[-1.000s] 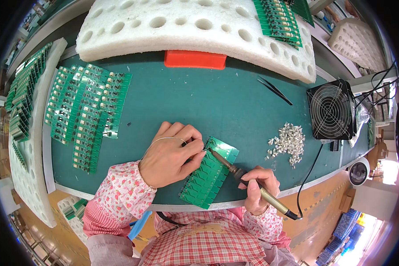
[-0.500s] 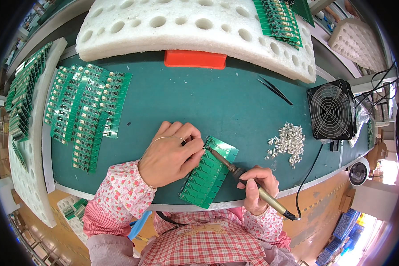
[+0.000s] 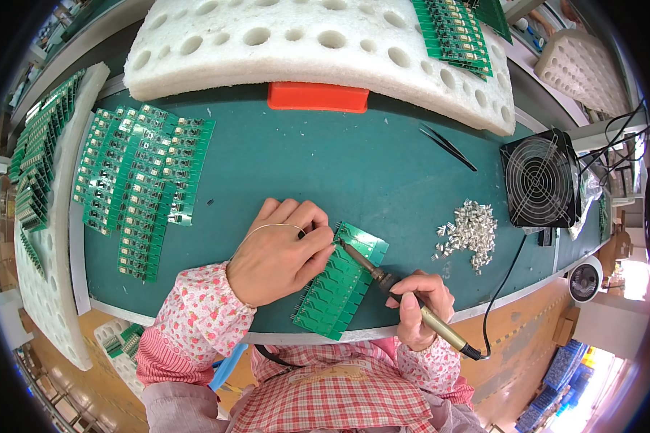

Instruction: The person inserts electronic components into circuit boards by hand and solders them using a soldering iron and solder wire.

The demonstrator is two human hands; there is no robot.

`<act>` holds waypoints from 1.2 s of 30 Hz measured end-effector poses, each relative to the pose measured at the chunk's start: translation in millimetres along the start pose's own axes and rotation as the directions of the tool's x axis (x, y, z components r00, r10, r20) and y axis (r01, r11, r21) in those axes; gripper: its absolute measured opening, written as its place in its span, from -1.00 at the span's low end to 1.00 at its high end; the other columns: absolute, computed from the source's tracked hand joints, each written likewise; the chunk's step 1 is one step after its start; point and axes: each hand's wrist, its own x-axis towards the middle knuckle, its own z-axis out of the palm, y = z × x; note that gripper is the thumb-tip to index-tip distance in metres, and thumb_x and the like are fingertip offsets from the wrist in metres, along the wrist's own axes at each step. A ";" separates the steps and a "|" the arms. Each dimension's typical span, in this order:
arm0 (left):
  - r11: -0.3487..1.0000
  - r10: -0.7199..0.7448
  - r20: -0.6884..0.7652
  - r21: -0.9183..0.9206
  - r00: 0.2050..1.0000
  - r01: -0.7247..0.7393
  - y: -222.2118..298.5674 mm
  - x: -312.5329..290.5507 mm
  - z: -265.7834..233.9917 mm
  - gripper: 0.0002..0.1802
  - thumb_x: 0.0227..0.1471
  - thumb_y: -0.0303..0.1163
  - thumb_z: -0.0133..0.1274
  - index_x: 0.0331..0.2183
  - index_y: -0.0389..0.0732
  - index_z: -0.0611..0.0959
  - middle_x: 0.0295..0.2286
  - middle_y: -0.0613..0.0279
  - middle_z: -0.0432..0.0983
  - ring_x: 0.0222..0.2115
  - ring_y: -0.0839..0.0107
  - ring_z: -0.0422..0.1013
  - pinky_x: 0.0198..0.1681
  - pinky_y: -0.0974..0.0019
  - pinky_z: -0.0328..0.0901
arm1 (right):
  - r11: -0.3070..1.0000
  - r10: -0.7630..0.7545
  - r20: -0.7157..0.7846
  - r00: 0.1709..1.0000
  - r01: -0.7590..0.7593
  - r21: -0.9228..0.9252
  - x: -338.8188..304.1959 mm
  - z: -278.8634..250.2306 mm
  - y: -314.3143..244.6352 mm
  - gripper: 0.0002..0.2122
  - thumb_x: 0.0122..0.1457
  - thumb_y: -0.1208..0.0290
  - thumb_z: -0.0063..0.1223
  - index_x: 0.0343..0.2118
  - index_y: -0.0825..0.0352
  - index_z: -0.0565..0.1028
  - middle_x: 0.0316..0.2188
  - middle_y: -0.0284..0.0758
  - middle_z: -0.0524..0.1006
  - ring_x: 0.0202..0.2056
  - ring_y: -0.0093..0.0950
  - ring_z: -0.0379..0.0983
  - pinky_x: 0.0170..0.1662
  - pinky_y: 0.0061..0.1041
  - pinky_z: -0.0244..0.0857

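My left hand (image 3: pixel 278 249) is closed in a pinch at the upper left edge of a green circuit board (image 3: pixel 337 292). A thin pale solder wire (image 3: pixel 267 226) arcs over its back to a small black piece between the fingers. What the fingertips do at the board is partly hidden. In my right hand (image 3: pixel 422 307) is a soldering iron (image 3: pixel 445 328) with a gold-coloured handle, held like a pen. Its tip meets the board's upper left corner, close to my left fingertips. The board lies tilted on the green mat, near the table's front edge.
Populated circuit boards (image 3: pixel 141 187) lie at the left, beside a white foam tray (image 3: pixel 54 289). Another foam slab (image 3: pixel 267 65) and a red box (image 3: pixel 318 97) stand at the back. Black tweezers (image 3: pixel 449 148), a pile of small metallic parts (image 3: pixel 469 234) and a fan (image 3: pixel 540 179) are at the right.
Very little differs. My left hand has shifted slightly; the iron's tip stays at the same corner of the board.
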 end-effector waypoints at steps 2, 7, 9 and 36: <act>1.000 0.000 -0.007 -0.004 1.000 0.000 -0.5 -0.3 0.2 -0.83 -0.17 -0.48 0.16 -0.50 -0.18 0.47 -0.39 0.30 0.36 -0.42 0.30 0.28 -0.34 0.24 0.10 | 1.000 -0.014 0.004 1.000 0.015 -0.026 0.0 -0.5 -0.2 -0.91 0.09 0.48 0.05 -0.42 0.40 0.46 -0.66 -0.31 0.50 -0.70 -0.56 0.42 -0.64 -0.62 0.23; 1.000 -0.015 -0.020 -0.002 1.000 0.015 2.5 -2.7 -4.4 -0.84 -0.17 -0.49 0.15 -0.50 -0.18 0.47 -0.40 0.28 0.36 -0.43 0.28 0.28 -0.34 0.23 0.10 | 0.999 -0.046 -0.007 0.999 0.046 -0.024 -2.7 -2.8 -0.3 -0.93 0.06 0.51 0.05 -0.43 0.40 0.47 -0.68 -0.32 0.49 -0.72 -0.54 0.40 -0.64 -0.60 0.23; 1.000 -0.014 -0.030 -0.005 0.999 0.013 3.6 -2.8 -6.4 -0.85 -0.17 -0.50 0.14 -0.50 -0.18 0.47 -0.41 0.28 0.36 -0.44 0.27 0.28 -0.34 0.22 0.11 | 0.997 -0.079 -0.027 0.997 0.078 -0.022 -7.5 -4.5 1.1 -0.94 0.04 0.53 0.06 -0.43 0.40 0.47 -0.68 -0.32 0.48 -0.73 -0.53 0.39 -0.64 -0.59 0.23; 0.905 -0.393 -0.235 -0.270 0.889 0.329 39.8 -34.8 3.5 -0.87 -0.12 -0.64 0.08 -0.57 -0.27 0.46 -0.44 0.18 0.53 -0.46 0.30 0.45 -0.40 0.35 0.29 | 0.982 0.175 -0.124 0.977 -0.164 0.092 -22.3 -4.0 -10.8 -0.86 0.16 0.49 0.00 -0.30 0.41 0.32 -0.61 -0.29 0.47 -0.63 -0.60 0.45 -0.55 -0.65 0.33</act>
